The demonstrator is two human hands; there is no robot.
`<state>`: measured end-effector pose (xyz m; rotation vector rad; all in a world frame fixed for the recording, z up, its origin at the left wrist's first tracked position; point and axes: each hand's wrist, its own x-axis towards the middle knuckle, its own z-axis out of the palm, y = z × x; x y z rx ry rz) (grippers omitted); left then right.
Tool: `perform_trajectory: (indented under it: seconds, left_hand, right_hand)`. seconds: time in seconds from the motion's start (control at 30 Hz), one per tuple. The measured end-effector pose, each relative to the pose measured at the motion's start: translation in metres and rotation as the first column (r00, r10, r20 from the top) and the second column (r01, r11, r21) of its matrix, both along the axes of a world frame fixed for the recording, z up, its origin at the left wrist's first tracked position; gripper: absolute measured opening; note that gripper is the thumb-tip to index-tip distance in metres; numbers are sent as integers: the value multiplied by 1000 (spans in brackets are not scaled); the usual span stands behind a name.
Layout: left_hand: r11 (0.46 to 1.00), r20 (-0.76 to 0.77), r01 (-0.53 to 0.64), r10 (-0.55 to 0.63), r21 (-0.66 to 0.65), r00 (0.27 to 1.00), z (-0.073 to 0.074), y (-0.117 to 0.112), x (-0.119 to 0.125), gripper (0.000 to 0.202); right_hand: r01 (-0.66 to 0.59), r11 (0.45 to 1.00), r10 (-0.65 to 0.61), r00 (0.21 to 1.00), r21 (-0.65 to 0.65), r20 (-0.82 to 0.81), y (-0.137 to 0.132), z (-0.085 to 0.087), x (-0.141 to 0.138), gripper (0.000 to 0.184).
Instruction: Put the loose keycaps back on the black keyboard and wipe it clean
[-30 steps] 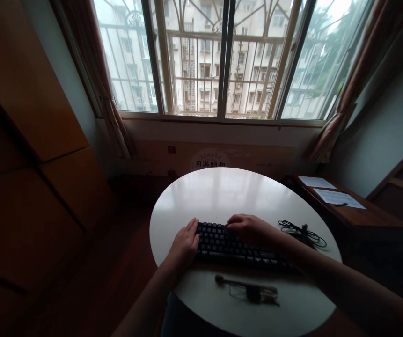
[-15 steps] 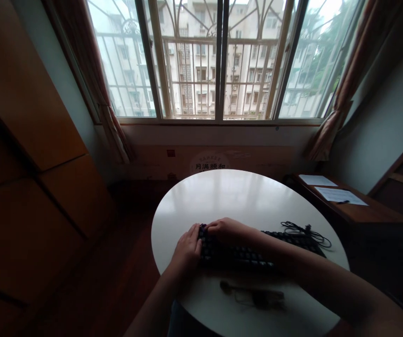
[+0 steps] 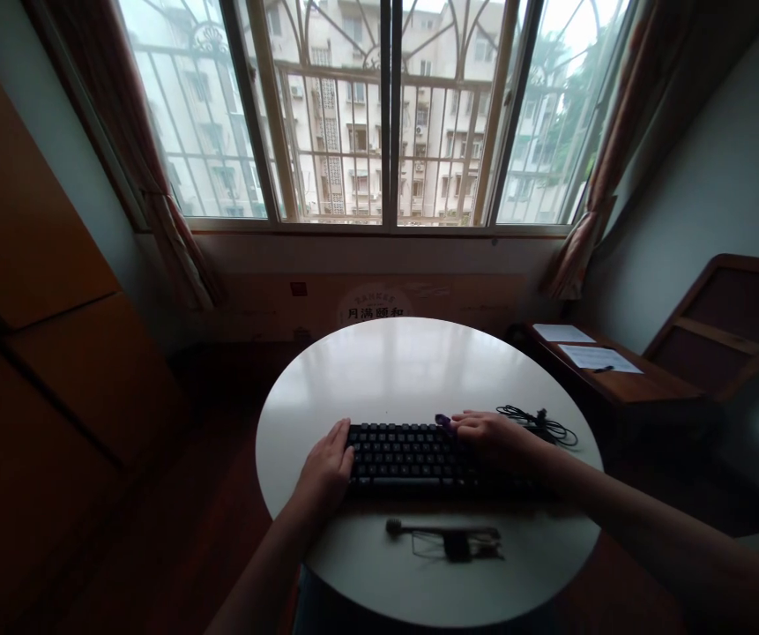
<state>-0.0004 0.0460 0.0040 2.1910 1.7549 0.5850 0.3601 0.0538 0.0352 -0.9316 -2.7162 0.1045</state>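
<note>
A black keyboard (image 3: pixel 405 454) lies flat across the white round table (image 3: pixel 412 591). My left hand (image 3: pixel 326 463) grips its left end, fingers along the side edge and thumb by the front keys. Over the keyboard's right half is my right hand (image 3: pixel 488 434), its fingers closed on a small dark purple thing (image 3: pixel 443 422), cloth-like in look, that touches the top row of keys. My right hand and forearm cover the keys on that side. A coiled black cable (image 3: pixel 541 425) rests behind the right forearm.
In front of the keyboard lie a thin-handled brush (image 3: pixel 393 527) with a round head and a dark wire-looped tool (image 3: pixel 457 545), both blurred. A wooden side table (image 3: pixel 657 385) with paper sheets (image 3: pixel 600 359) and a pen stands right. A window is ahead, a wooden cabinet (image 3: pixel 41 265) left.
My right hand has moved from the keyboard's left end rightward along the top row, with the purple thing in its fingers. My left hand stays at the left end. The view has shifted right.
</note>
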Motion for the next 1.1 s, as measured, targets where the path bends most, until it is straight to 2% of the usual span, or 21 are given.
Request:
perform_trajectory:
  seconds: [0.2, 0.37, 0.47, 0.67, 0.83, 1.1]
  left_hand:
    - [1000, -22, -1, 0, -9, 1000, 0, 1, -1, 62]
    - [1000, -30, 13, -12, 20, 999, -4, 4, -2, 63]
    - [999, -25, 15, -13, 48, 1000, -7, 7, -3, 62]
    - [999, -19, 18, -17, 45, 1000, -6, 5, -3, 63]
    - [999, -13, 14, -14, 39, 1000, -5, 4, -3, 63]
    - [998, -13, 22, -21, 51, 1000, -5, 5, -1, 62]
  right_hand:
    - [80, 997, -80, 997, -22, 4, -17, 4, 27, 27]
    - [186, 981, -189, 981, 57, 42, -21, -9, 25, 37]
    - [254, 967, -255, 966, 9, 36, -27, -12, 20, 43]
    - [179, 968, -182, 983, -178, -4, -40, -1, 10, 36]
    - [82, 981, -97, 992, -174, -85, -53, 0, 6, 31]
    - [154, 972, -165, 985, -176, -48, -89, -1, 7, 24]
